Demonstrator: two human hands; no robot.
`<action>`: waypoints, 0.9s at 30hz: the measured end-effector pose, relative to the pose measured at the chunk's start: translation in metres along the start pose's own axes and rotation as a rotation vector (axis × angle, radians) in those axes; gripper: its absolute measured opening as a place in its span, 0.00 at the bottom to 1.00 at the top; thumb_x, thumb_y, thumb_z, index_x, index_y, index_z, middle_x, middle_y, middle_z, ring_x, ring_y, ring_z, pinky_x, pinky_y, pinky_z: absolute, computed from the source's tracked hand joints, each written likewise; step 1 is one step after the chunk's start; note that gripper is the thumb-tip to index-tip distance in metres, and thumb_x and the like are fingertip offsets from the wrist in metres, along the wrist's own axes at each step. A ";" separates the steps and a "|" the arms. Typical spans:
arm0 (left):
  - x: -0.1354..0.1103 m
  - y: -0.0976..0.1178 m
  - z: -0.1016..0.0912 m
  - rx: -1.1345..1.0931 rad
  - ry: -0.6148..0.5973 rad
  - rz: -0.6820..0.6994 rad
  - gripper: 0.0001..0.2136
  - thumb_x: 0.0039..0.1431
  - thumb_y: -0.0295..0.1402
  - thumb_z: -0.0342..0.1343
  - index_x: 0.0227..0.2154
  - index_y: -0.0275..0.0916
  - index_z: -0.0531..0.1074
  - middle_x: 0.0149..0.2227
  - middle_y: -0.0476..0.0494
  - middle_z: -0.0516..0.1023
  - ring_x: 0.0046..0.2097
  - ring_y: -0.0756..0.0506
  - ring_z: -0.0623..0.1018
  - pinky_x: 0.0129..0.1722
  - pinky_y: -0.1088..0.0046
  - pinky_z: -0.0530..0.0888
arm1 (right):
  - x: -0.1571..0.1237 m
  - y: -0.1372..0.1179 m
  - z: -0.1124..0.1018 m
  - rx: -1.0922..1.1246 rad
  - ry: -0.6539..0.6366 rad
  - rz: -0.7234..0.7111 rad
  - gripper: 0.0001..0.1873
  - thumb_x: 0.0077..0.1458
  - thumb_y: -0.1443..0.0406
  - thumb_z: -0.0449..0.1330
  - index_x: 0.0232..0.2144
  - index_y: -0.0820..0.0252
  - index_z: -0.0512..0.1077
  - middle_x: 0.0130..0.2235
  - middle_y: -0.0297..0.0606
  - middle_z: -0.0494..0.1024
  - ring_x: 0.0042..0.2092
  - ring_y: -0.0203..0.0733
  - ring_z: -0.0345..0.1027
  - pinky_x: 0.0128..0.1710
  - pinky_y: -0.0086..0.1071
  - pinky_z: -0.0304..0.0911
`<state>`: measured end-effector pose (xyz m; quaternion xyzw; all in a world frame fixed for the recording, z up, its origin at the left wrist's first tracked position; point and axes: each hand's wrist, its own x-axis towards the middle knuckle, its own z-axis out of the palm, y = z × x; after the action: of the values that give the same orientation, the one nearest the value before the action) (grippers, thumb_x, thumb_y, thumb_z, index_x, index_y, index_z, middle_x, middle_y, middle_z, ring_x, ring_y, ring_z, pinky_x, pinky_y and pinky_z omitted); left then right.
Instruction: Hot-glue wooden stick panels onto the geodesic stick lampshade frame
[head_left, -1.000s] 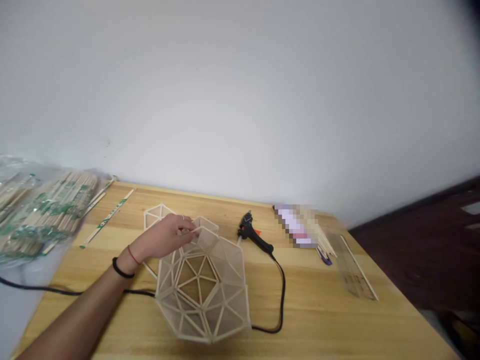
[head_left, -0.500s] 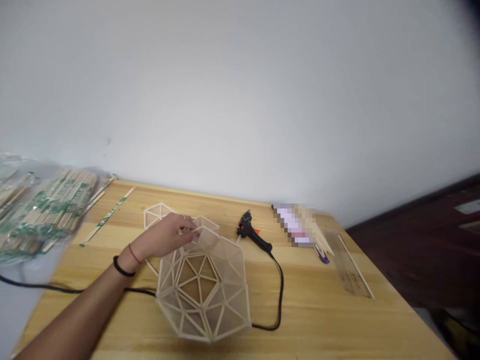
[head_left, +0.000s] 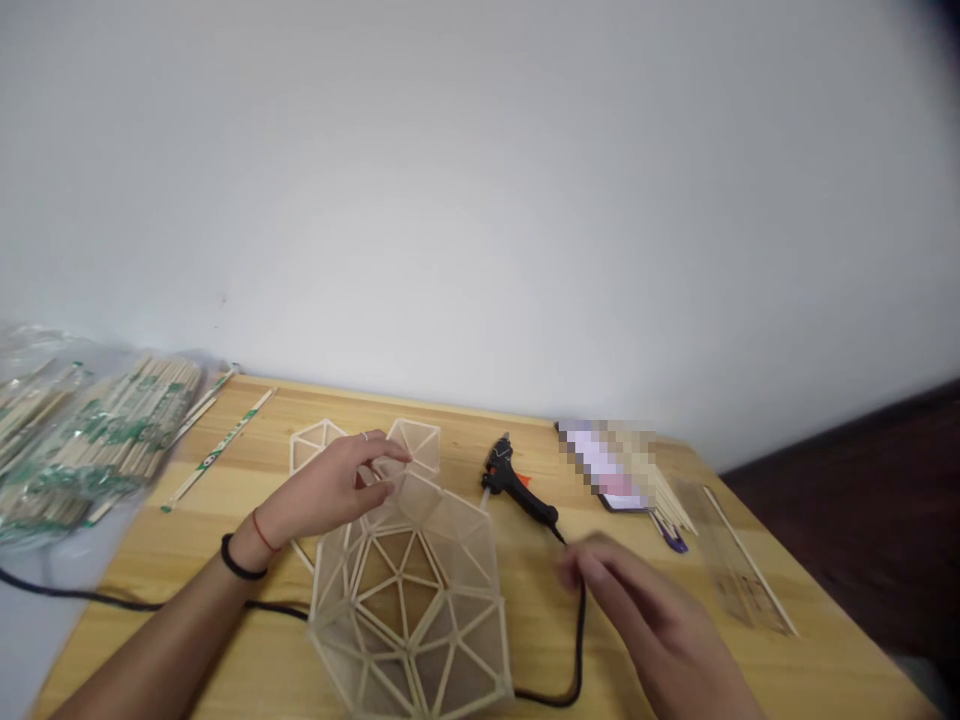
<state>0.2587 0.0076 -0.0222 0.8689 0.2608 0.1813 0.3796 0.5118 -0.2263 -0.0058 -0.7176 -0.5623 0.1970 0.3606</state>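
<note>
My left hand [head_left: 337, 488] reaches over the far rim of a bowl-shaped frame [head_left: 401, 600] of thin wooden sticks in triangles, faced with sheer fabric. Its thumb lies by the rim, apart from the index finger, whose tip is at a separate small stick-and-fabric panel [head_left: 420, 447] behind. My right hand [head_left: 649, 620] is over the table to the right of the frame, smeared by motion. Its fingertips overlap the black cord [head_left: 579, 650] of a hot glue gun [head_left: 521, 485]; whether they grip it cannot be made out. The glue gun lies on its side, nozzle toward the wall.
Another stick panel [head_left: 311, 440] lies behind my left wrist. Plastic bags of wrapped chopsticks [head_left: 127, 420] fill the left side, with one wrapped pair [head_left: 217, 450] beside them. To the right are a pixelated phone [head_left: 604, 468], loose sticks [head_left: 671, 495] and a clear sleeve [head_left: 739, 560].
My right hand has come into view beside the glue gun cord. The fingers of my left hand have spread apart at the frame's far rim. The view has shifted slightly.
</note>
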 end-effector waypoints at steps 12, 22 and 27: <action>-0.001 0.002 0.006 -0.225 0.056 -0.035 0.26 0.59 0.27 0.56 0.60 0.49 0.69 0.64 0.40 0.67 0.47 0.46 0.83 0.35 0.76 0.82 | 0.123 0.046 0.032 -0.439 -0.134 0.272 0.13 0.45 0.70 0.67 0.37 0.63 0.79 0.40 0.47 0.80 0.42 0.49 0.74 0.44 0.35 0.67; 0.000 0.007 0.005 -0.293 0.052 -0.043 0.27 0.59 0.27 0.57 0.62 0.48 0.67 0.67 0.36 0.63 0.49 0.43 0.83 0.33 0.77 0.82 | 0.133 0.030 0.017 -0.177 0.383 0.158 0.11 0.53 0.57 0.59 0.32 0.57 0.75 0.30 0.40 0.79 0.32 0.47 0.71 0.34 0.36 0.62; 0.000 0.008 0.004 -0.324 0.036 -0.084 0.27 0.60 0.30 0.59 0.62 0.48 0.67 0.68 0.36 0.60 0.48 0.45 0.83 0.36 0.75 0.83 | 0.127 0.016 0.039 0.429 0.233 0.177 0.19 0.53 0.48 0.65 0.34 0.56 0.69 0.23 0.29 0.67 0.23 0.36 0.60 0.25 0.31 0.57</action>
<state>0.2632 0.0009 -0.0191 0.7813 0.2710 0.2206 0.5172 0.5324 -0.0964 -0.0277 -0.6890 -0.3973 0.2588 0.5481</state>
